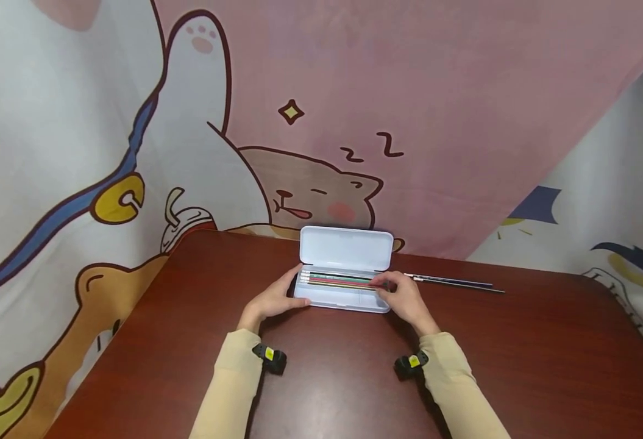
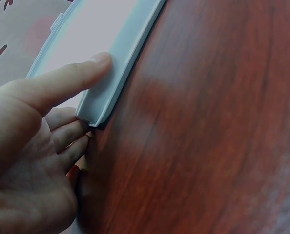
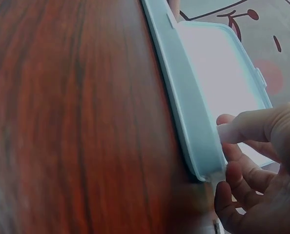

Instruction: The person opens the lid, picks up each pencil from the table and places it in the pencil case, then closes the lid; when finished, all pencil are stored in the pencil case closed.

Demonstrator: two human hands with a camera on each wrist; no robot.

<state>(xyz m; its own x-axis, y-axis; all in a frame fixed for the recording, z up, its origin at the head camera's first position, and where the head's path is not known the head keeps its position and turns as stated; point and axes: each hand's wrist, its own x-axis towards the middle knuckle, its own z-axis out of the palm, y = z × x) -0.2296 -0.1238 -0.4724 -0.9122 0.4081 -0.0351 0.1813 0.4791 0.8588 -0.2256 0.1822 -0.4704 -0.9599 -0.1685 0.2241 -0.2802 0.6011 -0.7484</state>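
Note:
A white pencil case lies with its lid raised against the patterned cloth. Several pencils with pale eraser ends lie lengthwise inside, their eraser ends at the left. My left hand holds the case's left end. Its thumb rests on the front rim in the left wrist view, and the other fingers lie behind the end. My right hand is over the case's right end, thumb and forefinger pinching at a pencil's tip. In the right wrist view the fingers hide what lies between them.
Two more pencils, one blue and one dark, lie on the table to the right of the case. The brown wooden table meets a cartoon-printed cloth at its back edge. Each wrist wears a small black camera.

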